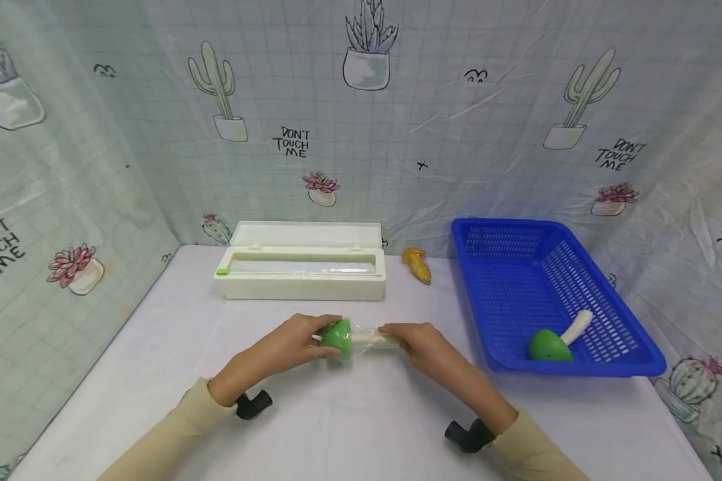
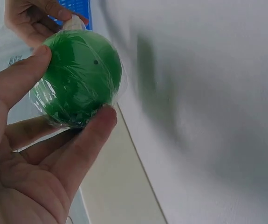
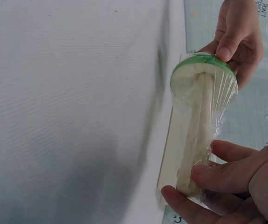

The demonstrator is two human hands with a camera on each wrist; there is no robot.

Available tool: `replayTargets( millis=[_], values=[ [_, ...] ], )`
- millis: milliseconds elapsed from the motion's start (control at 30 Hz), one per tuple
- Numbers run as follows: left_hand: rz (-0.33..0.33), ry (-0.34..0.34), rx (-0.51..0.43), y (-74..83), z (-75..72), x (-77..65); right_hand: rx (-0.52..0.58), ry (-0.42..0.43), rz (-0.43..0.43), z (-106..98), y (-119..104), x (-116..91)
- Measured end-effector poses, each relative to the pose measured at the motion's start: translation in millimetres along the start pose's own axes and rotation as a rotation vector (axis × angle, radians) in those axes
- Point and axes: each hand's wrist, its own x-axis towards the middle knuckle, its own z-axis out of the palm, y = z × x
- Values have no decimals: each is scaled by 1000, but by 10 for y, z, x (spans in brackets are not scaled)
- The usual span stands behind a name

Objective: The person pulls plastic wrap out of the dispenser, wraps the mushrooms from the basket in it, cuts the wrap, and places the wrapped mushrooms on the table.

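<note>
A toy mushroom [image 1: 337, 338] with a green cap and a long pale stem is held level above the table, wrapped in clear cling film. My left hand [image 1: 296, 343] grips the cap; the left wrist view shows thumb and fingers spread round the green dome [image 2: 85, 77]. At the other end my right hand [image 1: 424, 349] pinches the stem. In the right wrist view the film hangs in folds between the cap's pale underside and the stem [image 3: 200, 135], and the thumb presses near the stem's tip.
Behind the hands stands a white cling film box [image 1: 303, 288] with its lid up. A yellow-brown knobbly piece [image 1: 418, 265] lies beside it. The blue basket [image 1: 487, 321] at the right holds another green-capped mushroom [image 1: 550, 346]. Patterned sheeting [image 1: 421, 113] encloses the white table [image 1: 337, 427].
</note>
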Motion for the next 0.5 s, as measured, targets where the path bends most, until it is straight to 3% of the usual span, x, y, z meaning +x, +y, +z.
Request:
replayTargets(
  millis=[233, 500],
  values=[
    [23, 50, 43, 89, 47, 52, -27, 49, 9, -12, 53, -65],
    [98, 134, 148, 149, 50, 110, -22, 104, -10, -57, 84, -106]
  ],
)
